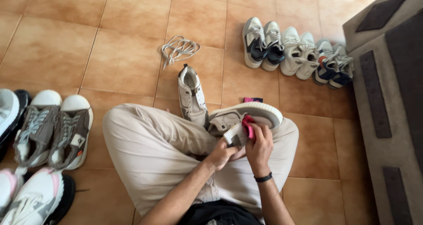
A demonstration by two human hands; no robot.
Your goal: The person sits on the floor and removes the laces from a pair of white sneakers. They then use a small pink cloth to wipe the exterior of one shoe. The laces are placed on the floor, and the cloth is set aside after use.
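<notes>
At frame centre, the left hand (pixel 221 154) grips a shoe (pixel 240 119) on the lap while the right hand (pixel 260 145) presses a pink cloth (pixel 248 127) against it. One matching shoe (pixel 192 96) lies just above; six sneakers (pixel 296 52) line the upper right.

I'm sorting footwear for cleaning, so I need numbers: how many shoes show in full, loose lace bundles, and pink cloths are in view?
Shoes in full view: 10 (6 in the row by the rug, 2 grey on the left, 1 white on the floor, 1 held in the hands)
Lace bundles: 1
Pink cloths: 1
Total: 12
More shoes are cut off at the left edge.
</notes>
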